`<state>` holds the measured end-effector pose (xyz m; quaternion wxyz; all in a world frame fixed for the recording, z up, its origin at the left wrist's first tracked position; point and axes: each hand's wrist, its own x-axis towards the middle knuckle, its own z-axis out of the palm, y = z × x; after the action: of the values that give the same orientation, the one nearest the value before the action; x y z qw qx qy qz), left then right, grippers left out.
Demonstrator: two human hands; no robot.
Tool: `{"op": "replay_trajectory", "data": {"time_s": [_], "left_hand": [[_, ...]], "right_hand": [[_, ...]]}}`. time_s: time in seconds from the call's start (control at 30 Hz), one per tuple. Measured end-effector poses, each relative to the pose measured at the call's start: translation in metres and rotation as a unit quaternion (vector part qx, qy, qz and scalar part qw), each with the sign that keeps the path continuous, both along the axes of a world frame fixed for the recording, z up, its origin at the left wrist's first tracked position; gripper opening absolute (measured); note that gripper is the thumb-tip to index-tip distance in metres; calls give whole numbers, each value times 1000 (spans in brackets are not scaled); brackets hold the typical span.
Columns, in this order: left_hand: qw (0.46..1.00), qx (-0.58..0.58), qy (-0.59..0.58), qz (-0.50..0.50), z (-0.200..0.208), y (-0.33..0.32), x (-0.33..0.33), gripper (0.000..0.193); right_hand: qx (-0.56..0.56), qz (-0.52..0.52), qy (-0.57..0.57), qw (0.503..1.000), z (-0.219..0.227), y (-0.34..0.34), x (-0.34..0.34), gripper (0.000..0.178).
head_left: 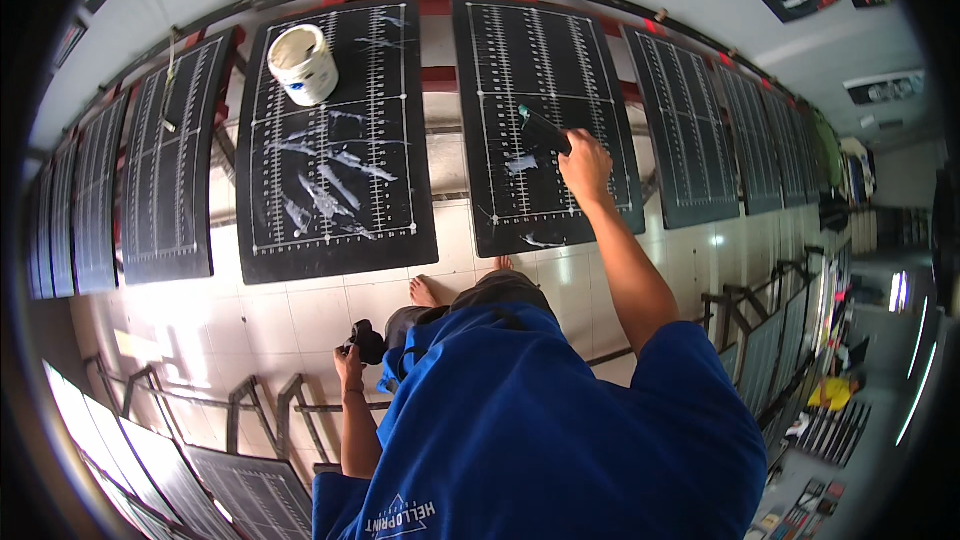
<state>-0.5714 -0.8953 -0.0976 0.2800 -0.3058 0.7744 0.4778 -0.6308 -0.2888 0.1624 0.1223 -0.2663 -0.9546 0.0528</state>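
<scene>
As I look down past the blue short-sleeved shirt [560,420], my left hand [350,360] hangs low by my hip, fingers closed around a small black object [368,342], kind unclear, maybe a cloth or a tool. Bare toes [425,292] show on the pale tiled floor [300,310] just under the rack.

Further out, my right hand [585,165] is stretched forward, closed on a dark-handled applicator with a teal tip [543,128]. The tip sits on the black rectangular panel printed with white ruler-like lines [545,120], the one right of centre on the rack. White smears [520,164] lie on that panel just beside the hand, and one more near its lower edge.

To its left, a second black ruled panel [335,140] carries many more white streaks across its middle. A white plastic tub, open, with white paste inside [303,62], stands on that panel's upper left part.

More black ruled panels [170,165] run along the dark metal rack [440,80] to both sides, and others lean on stands near my feet.

Step in hand, as I judge it: dabbing or spreading white paste on the right-of-centre panel. The next move seems to call for steady tool contact and probably a reach across to the tub for more paste.
</scene>
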Motion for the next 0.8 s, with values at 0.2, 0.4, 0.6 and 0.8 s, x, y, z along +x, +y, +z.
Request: {"op": "replay_trajectory", "data": {"time_s": [0.2,0.4,0.6,0.8], "left_hand": [[989,15,9,146,-15,23,84,45],[959,2,79,273,-5,129,152,48],[939,-29,138,314,12,269,216,49],[925,-10,149,348,62,373,272,43]], "right_hand": [[-50,169,-80,981,14,-84,79,47],[-140,262,-88,951,37,-15,51,32],[-84,386,-27,918,13,10,-11,24],[-105,526,-24,843,-4,-12,49,18]]}}
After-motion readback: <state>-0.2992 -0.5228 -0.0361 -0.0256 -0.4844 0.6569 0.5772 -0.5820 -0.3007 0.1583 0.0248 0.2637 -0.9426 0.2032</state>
